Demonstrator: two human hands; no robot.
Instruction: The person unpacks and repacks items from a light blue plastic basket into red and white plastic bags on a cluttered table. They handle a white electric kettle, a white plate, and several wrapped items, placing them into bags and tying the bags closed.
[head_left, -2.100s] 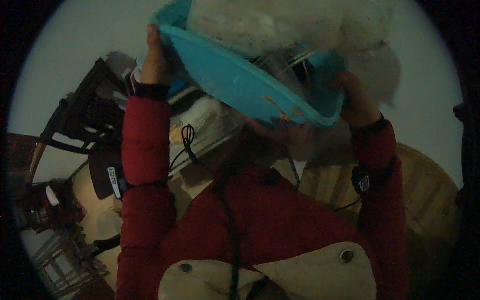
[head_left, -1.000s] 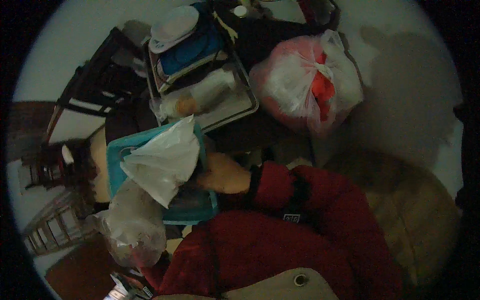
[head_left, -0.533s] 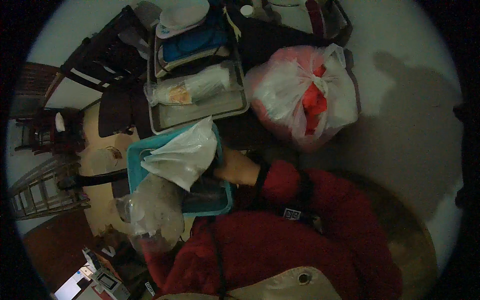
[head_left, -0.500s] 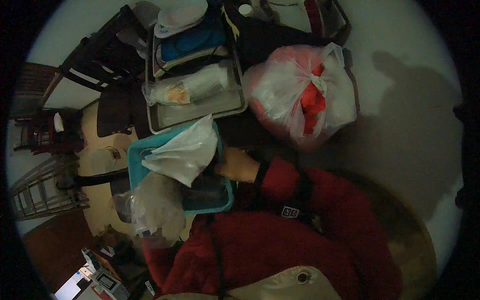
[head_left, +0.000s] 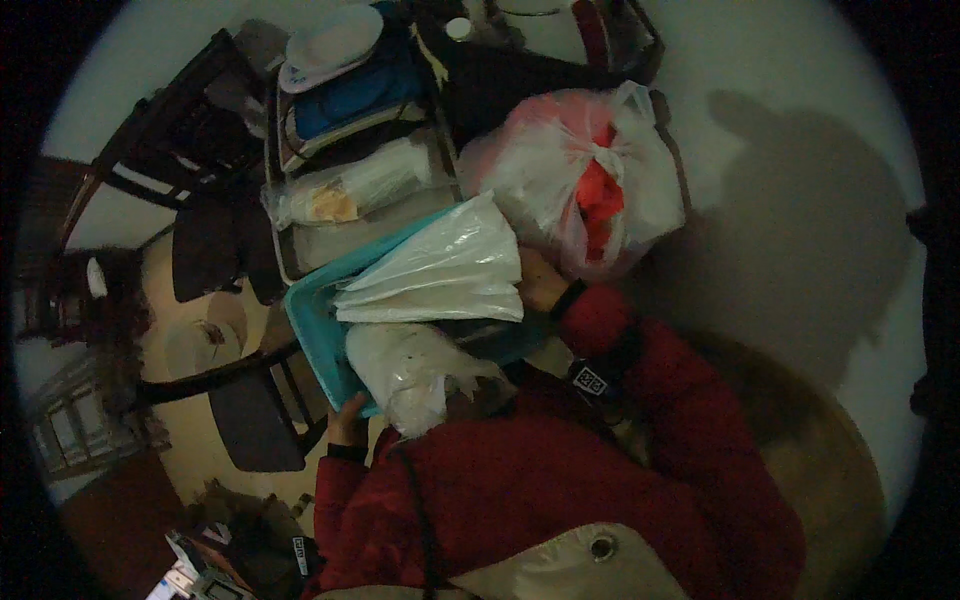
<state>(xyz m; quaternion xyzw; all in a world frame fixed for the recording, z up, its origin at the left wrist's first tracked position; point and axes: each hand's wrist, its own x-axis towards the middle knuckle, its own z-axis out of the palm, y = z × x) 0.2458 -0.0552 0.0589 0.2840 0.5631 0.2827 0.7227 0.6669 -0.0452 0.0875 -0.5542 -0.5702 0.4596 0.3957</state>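
A teal plastic basket [head_left: 315,345] is tilted in front of my body. My left hand [head_left: 348,422] is closed on its near-left rim. At its right end my right hand [head_left: 541,282] is bent around the side, beside the white bag; its fingertips are hidden, and it seems to grip the basket. A white plastic bag [head_left: 450,265] lies spread across the basket's far part. A bulging translucent plastic bag [head_left: 400,365] lies along the near part, its contents unclear.
Beyond the basket is a metal tray [head_left: 330,245] with a plastic-wrapped bundle [head_left: 350,190], a blue flat item [head_left: 360,95] and a white dish-like object [head_left: 330,45]. A large knotted plastic bag [head_left: 540,150] stands at the far right. A dark chair [head_left: 250,415] is at the left.
The basket has turned and shifted right, now overlapping the tray's near edge in view. The translucent bag has gone into it. My left hand has come onto the rim; my right hand moved farther right.
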